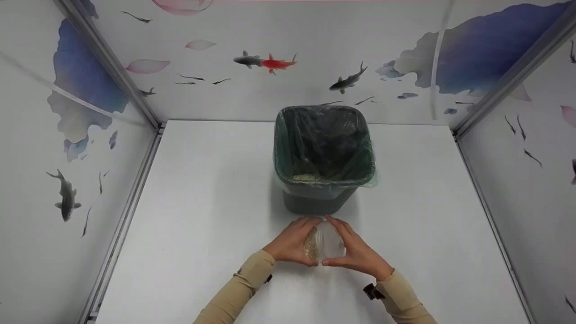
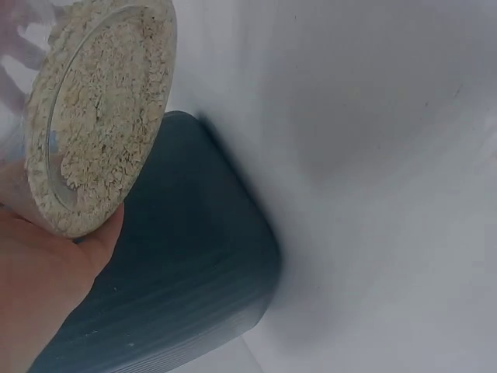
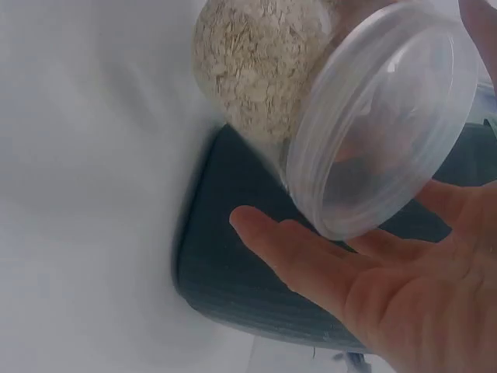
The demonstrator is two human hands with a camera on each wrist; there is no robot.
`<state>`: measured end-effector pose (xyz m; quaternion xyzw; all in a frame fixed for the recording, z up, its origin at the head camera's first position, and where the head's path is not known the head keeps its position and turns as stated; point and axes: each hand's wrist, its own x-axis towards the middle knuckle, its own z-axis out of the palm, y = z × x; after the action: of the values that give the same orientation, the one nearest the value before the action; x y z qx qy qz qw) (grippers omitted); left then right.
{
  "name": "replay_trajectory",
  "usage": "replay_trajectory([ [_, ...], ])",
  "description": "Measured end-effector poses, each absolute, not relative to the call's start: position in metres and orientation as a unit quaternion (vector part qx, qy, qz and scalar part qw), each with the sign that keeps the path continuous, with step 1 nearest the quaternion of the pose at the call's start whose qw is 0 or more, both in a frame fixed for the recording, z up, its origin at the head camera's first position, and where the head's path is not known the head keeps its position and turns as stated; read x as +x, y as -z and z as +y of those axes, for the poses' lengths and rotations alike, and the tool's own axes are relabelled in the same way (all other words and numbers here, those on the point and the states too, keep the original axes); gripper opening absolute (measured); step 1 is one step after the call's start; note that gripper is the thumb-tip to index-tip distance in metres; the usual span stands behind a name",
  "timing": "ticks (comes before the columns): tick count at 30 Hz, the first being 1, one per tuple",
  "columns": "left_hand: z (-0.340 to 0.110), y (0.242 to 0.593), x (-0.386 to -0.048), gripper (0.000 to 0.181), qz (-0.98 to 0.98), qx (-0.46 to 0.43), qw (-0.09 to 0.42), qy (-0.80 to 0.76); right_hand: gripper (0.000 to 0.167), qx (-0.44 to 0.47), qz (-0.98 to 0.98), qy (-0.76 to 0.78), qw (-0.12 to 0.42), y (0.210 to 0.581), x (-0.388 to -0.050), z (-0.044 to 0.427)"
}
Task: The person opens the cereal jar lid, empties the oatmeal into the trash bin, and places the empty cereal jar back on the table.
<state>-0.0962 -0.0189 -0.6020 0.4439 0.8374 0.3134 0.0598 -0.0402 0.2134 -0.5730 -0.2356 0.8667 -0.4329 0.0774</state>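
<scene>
Apparently, the lid [image 1: 332, 245] sat on the jar [image 1: 310, 245]

Pale flakes [image 1: 307, 178] lay in the lined bin [image 1: 310, 202]; more filled part of the jar, sideways before it, so the work looked half-done. The left hand [image 1: 292, 243] gripped the jar; the right hand [image 1: 360, 254] curved widely around the lid, firmness unclear. Only the head view showed the bin's flakes; the left wrist view revealed the jar's base.

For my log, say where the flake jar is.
In the head view, the flake jar is just right of centre, between the left hand and right hand, on the near side of the bin.
</scene>
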Motion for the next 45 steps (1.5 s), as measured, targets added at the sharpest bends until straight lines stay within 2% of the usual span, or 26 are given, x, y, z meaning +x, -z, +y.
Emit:
replay_trajectory([
  [10, -0.018, 0.601, -0.100, 0.103, 0.855, 0.461, 0.026, -0.236, 0.086, -0.203, 0.874, 0.439, 0.041, 0.576, -0.038, 0.202],
  [18, -0.020, 0.598, -0.108, 0.105, 0.847, 0.477, 0.010, -0.236, 0.087, -0.251, 0.882, 0.398, -0.021, 0.575, -0.043, 0.203],
  [23, -0.020, 0.597, -0.113, 0.107, 0.836, 0.489, 0.010, -0.248, 0.089, -0.258, 0.889, 0.378, -0.024, 0.574, -0.042, 0.204],
  [31, -0.021, 0.595, -0.115, 0.104, 0.828, 0.485, 0.046, -0.277, 0.093, -0.302, 0.886, 0.344, -0.067, 0.575, -0.045, 0.205],
  [36, -0.021, 0.595, -0.117, 0.103, 0.816, 0.503, 0.050, -0.281, 0.094, -0.323, 0.885, 0.327, -0.076, 0.576, -0.047, 0.204],
  [43, -0.025, 0.599, -0.120, 0.106, 0.784, 0.517, 0.123, -0.322, 0.095, -0.404, 0.874, 0.257, -0.081, 0.573, -0.048, 0.205],
  [45, -0.026, 0.599, -0.121, 0.104, 0.779, 0.517, 0.130, -0.329, 0.096, -0.433, 0.868, 0.226, -0.091, 0.570, -0.051, 0.207],
])
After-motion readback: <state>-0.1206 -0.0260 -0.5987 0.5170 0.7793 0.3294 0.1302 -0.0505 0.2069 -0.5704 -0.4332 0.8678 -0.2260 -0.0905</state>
